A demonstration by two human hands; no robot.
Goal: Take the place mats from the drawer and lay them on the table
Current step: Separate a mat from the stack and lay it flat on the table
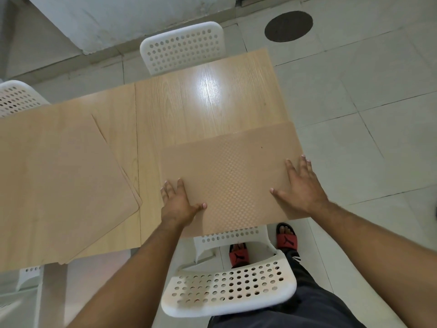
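A tan checker-textured place mat (231, 166) lies flat on the near right part of the light wooden table (203, 98). My left hand (178, 202) rests spread on the mat's near left edge. My right hand (301, 185) presses flat on its right edge, fingers apart. The mat's near and right edges reach the table's edges. On the left part of the table lies a stack of wood-look place mats (59, 181), slightly fanned, apart from both hands. The drawer is not in view.
White perforated chairs stand around the table: one at the far side (184, 46), one at the far left (16, 97), one right below me (231, 287). My feet in red sandals (287, 237) stand on the tiled floor. A dark round floor cover (288, 26) is far right.
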